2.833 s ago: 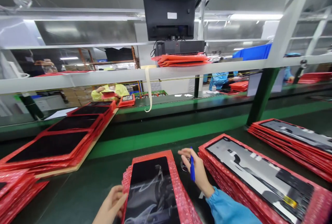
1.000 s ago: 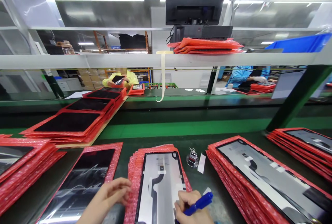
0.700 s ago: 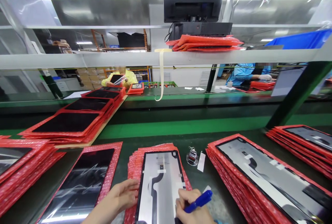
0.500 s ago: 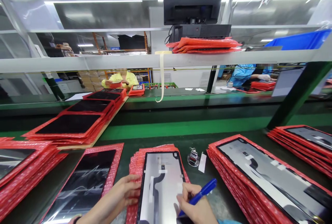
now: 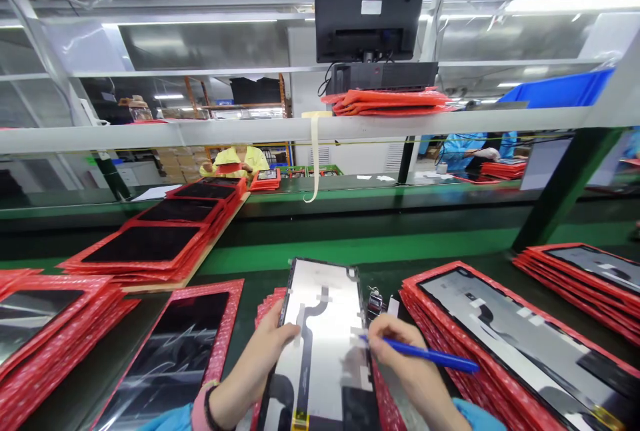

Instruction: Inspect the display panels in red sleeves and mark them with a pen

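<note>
Tilting up off the red bubble-wrap stack [image 5: 267, 304] near the front edge of the bench [image 5: 350, 274], the panel [image 5: 325, 338] shows its silver back, ribbon cable and tape pieces in place; marking seems under way, not finished, I judge; the left hand [image 5: 277, 341] grips the panel's left edge, thumb on top; the right hand [image 5: 400, 344] pinches a blue pen [image 5: 425, 353], tip touching the panel's right side.

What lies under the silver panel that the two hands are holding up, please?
Under the silver panel a stack of red bubble-wrap sleeves shows at its left edge. The left hand grips that edge; the panel hides the stack's top.
</note>
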A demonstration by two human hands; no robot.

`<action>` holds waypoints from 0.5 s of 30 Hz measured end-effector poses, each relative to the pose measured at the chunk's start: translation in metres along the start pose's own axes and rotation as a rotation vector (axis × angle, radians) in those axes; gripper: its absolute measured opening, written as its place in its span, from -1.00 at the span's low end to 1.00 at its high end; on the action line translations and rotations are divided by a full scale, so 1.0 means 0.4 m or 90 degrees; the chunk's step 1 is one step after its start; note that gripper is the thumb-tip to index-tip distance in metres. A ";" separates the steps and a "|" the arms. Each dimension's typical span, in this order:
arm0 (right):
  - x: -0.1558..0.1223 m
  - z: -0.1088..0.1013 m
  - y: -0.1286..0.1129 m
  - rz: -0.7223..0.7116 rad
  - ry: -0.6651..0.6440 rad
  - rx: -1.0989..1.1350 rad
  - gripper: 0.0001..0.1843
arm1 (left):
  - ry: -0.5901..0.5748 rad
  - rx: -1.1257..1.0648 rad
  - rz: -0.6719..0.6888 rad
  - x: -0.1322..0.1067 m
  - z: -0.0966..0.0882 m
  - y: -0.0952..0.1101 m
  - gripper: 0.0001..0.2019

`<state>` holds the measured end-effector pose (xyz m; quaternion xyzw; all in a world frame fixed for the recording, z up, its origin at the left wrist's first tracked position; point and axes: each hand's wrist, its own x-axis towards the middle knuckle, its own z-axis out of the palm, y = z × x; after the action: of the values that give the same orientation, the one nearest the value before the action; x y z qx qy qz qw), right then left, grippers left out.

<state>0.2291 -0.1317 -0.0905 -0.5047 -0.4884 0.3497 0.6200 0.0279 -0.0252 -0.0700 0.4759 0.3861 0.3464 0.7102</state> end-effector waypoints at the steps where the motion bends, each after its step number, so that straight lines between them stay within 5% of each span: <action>1: 0.006 -0.011 -0.025 -0.026 0.025 -0.007 -0.68 | -0.006 -0.003 0.023 -0.004 0.002 0.018 -0.53; 8: 0.079 -0.035 -0.144 -0.104 0.151 0.109 -0.55 | -0.017 -0.048 0.179 -0.050 0.035 0.134 -0.58; 15: 0.122 0.001 -0.215 -0.048 0.090 0.138 -0.67 | 0.006 -0.112 0.250 -0.050 0.058 0.194 -0.49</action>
<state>0.2371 -0.1075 0.0050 -0.4394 -0.4215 0.3401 0.7167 0.0295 -0.0279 0.0135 0.4764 0.2574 0.5126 0.6664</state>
